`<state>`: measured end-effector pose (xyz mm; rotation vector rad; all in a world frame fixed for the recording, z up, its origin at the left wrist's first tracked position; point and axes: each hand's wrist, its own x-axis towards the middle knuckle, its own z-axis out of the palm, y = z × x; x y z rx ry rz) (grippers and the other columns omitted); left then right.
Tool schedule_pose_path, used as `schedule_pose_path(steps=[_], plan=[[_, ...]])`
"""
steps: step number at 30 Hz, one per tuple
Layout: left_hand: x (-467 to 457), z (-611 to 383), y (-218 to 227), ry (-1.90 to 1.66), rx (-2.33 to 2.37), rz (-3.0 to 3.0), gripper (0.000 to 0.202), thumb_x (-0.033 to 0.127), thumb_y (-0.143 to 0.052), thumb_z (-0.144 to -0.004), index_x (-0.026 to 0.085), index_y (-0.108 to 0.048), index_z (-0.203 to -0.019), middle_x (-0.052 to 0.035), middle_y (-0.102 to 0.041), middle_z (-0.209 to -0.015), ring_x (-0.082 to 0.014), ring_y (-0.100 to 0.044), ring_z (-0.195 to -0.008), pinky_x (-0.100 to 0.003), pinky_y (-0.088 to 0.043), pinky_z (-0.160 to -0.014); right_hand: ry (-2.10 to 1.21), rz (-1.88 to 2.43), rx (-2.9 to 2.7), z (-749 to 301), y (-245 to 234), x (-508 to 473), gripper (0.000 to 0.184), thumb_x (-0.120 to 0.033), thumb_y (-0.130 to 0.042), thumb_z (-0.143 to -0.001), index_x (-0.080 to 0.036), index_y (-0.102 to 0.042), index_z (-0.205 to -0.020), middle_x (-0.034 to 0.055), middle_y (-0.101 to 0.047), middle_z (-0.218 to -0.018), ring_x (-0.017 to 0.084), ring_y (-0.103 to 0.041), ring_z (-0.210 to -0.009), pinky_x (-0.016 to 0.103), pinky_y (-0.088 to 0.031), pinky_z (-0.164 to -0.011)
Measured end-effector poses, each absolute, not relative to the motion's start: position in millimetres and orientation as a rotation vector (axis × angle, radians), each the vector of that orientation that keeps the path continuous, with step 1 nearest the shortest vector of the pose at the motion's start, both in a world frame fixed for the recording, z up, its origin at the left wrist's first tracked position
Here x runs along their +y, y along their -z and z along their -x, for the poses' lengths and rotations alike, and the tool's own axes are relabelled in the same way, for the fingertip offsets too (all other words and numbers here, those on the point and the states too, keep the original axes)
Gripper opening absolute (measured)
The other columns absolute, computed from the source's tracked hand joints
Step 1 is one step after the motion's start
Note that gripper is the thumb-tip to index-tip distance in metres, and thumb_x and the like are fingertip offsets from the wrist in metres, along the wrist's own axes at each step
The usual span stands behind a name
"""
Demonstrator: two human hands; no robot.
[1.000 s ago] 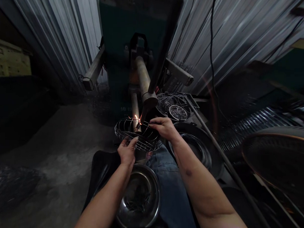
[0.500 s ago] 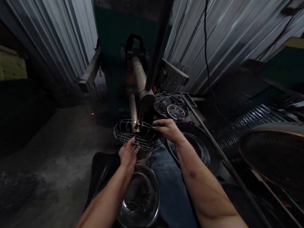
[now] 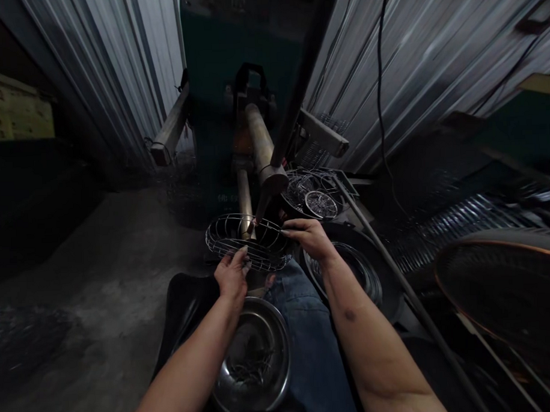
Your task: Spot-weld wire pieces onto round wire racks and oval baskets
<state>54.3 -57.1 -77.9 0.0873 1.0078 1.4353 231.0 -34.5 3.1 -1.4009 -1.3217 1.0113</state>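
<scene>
My left hand [image 3: 232, 276] grips the near side of the wire basket [image 3: 264, 260]; my right hand [image 3: 311, 235] pinches its rim from the right.

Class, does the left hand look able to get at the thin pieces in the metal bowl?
Probably yes, once the left hand releases the wire basket: the metal bowl stands open, thin pieces exposed.
</scene>
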Motion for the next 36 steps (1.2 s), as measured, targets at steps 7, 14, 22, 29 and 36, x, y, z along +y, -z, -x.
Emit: schedule_pose_path(steps=[7, 14, 22, 29, 36], plan=[[-57.9, -51.4, 77.5, -1.371, 1.050, -0.099, 0.049, 0.027, -0.087, -0.043, 0.014, -0.059, -0.082, 0.0015, -0.061, -0.071, -0.0131, -0.059, -0.064, -0.031, -0.047, -0.066, -1.095, 1.386, -1.222, -230.2, 1.8, -35.6, 0.027, -0.031, -0.080, -0.050, -0.015, -0.074, -0.071, 0.0000, -0.065, -0.064, 0.013, -0.056, -0.060, 0.029, -0.044, -0.063], [-60.3, -45.7, 84.9, -1.294, 0.997, -0.112, 0.047, 0.028, -0.086, -0.044, 0.014, -0.060, -0.080, 0.0000, -0.061, -0.073, -0.0176, -0.062, -0.065, -0.034, -0.049, -0.066, -1.180, 1.377, -1.251, -228.0, -8.6, -51.4, 0.033, -0.035, -0.080, -0.052, -0.013, -0.074, -0.076, -0.0020, -0.060, -0.056, 0.010, -0.049, -0.049, 0.026, -0.041, -0.052], [-72.5, -40.7, 94.1, -1.253, 0.947, -0.002, 0.029, 0.024, -0.078, -0.059, 0.016, -0.058, -0.079, -0.0021, -0.057, -0.072, -0.0215, -0.065, -0.067, -0.037, -0.053, -0.065, -0.806, 1.450, -1.645, -220.3, -17.0, -88.3, 0.031, -0.036, -0.079, -0.063, -0.019, -0.075, -0.088, 0.0044, -0.071, -0.087, 0.021, -0.064, -0.084, 0.035, -0.048, -0.081], [-87.5, -35.6, 82.7, -1.286, 0.837, 0.033, 0.021, 0.022, -0.073, -0.063, 0.017, -0.057, -0.077, -0.0040, -0.058, -0.074, -0.0231, -0.066, -0.073, -0.040, -0.054, -0.071, -0.263, 1.593, -1.644, -193.1, -25.1, -129.0, 0.023, -0.040, -0.070, -0.075, -0.021, -0.073, -0.086, 0.0057, -0.067, -0.083, 0.020, -0.061, -0.076, 0.032, -0.046, -0.073], [-99.7, -33.0, 71.2, -1.395, 0.752, 0.005, 0.015, 0.016, -0.070, -0.061, 0.017, -0.057, -0.069, -0.0031, -0.063, -0.080, -0.0174, -0.065, -0.077, -0.034, -0.052, -0.077, 0.049, 1.816, -1.478, -136.4, -5.0, -154.4, 0.036, -0.054, -0.065, -0.077, -0.019, -0.072, -0.079, 0.0084, -0.067, -0.076, 0.020, -0.061, -0.070, 0.030, -0.040, -0.065]])
